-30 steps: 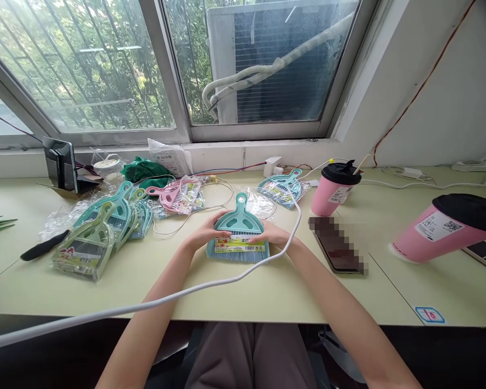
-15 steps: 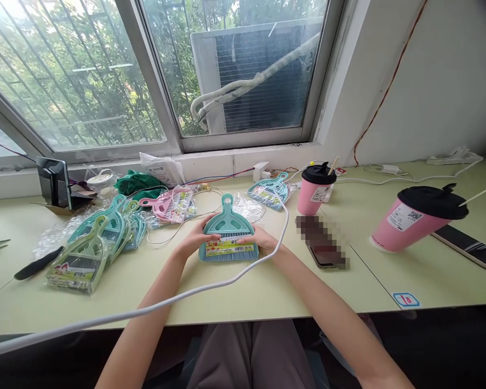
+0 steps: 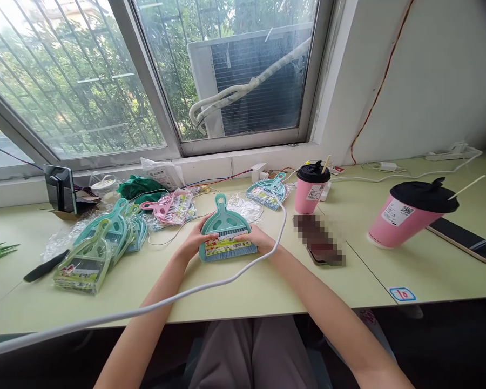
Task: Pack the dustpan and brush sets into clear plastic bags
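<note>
A teal mini dustpan and brush set (image 3: 228, 220) with a printed label stands in front of me, handle pointing away. My left hand (image 3: 195, 237) grips its left side, thumb across the front. From the right side my right hand (image 3: 259, 239) holds it too, its thumb on the label. The hidden fingers lie behind the set. To the left are several wrapped sets, with a green one (image 3: 85, 265) nearest. Behind lie a pink set (image 3: 168, 208) and another teal set (image 3: 267, 192).
A white cable (image 3: 210, 284) crosses in front of my arms. To the right stand two pink cups (image 3: 306, 195) with black lids, a phone (image 3: 328, 258) and a dark phone (image 3: 465, 237). At left are a black-handled object (image 3: 44, 267) and a propped tablet (image 3: 60, 189).
The dustpan set has tilted slightly, its handle leaning left. Both hands keep their hold. The whole view has shifted a little.
</note>
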Available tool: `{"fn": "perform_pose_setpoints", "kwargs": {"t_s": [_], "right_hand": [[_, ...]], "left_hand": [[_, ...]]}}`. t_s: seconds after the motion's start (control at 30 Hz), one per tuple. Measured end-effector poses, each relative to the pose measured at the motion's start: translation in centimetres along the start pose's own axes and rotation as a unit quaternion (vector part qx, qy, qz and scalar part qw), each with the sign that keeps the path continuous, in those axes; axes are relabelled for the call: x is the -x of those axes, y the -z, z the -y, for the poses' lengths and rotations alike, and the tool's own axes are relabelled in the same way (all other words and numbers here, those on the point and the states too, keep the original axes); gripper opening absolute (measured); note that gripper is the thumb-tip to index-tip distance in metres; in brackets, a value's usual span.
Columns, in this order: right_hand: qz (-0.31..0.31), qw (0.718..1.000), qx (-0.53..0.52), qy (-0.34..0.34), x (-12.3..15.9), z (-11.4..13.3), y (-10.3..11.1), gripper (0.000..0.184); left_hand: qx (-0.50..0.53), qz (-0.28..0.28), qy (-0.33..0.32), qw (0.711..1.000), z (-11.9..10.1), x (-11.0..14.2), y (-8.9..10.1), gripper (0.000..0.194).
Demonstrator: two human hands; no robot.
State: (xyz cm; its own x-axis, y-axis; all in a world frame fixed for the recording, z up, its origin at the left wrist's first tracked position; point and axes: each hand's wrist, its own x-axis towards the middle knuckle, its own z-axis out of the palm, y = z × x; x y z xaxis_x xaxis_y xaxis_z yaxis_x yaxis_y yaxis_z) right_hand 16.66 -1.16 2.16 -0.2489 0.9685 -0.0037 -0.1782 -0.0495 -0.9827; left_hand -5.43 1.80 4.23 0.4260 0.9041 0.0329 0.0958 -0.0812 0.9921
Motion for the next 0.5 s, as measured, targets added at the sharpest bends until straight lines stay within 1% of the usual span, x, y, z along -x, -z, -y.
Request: {"fn": "perform_pose_setpoints", "kwargs": {"t_s": [0.13, 0.2, 0.27, 0.3, 0.37, 0.43, 0.5], "right_hand": [[0.007, 1.000, -0.027, -0.014, 0.2, 0.9, 0.1, 0.041], [0.006, 0.999, -0.040, -0.009, 0.4, 1.6, 0.5, 0.038], [-0.011, 0.998, -0.064, 0.011, 0.4, 2.4, 1.3, 0.038], [-0.026, 0.996, -0.082, 0.028, 0.4, 2.8, 1.7, 0.039], [-0.064, 0.989, -0.117, 0.069, 0.2, 3.5, 2.8, 0.043], [-0.105, 0.980, -0.134, 0.104, -0.1, 3.9, 4.0, 0.045], [-0.144, 0.975, -0.123, 0.117, -0.4, 3.8, 5.1, 0.043]], "left_hand": [[0.022, 0.021, 0.005, 1.000, -0.1, 0.3, 0.2, 0.094], [0.042, 0.022, -0.009, 0.999, 0.1, -0.4, 0.7, 0.088], [0.051, -0.015, -0.037, 0.998, 0.4, -2.0, 1.4, 0.080], [0.042, -0.049, -0.050, 0.997, 0.5, -3.1, 1.7, 0.077], [-0.017, -0.102, -0.065, 0.992, 0.8, -5.8, 2.1, 0.071], [-0.136, -0.111, -0.060, 0.983, 1.0, -8.6, 1.7, 0.063], [-0.259, -0.091, -0.048, 0.961, 1.1, -10.8, 0.8, 0.054]]}}
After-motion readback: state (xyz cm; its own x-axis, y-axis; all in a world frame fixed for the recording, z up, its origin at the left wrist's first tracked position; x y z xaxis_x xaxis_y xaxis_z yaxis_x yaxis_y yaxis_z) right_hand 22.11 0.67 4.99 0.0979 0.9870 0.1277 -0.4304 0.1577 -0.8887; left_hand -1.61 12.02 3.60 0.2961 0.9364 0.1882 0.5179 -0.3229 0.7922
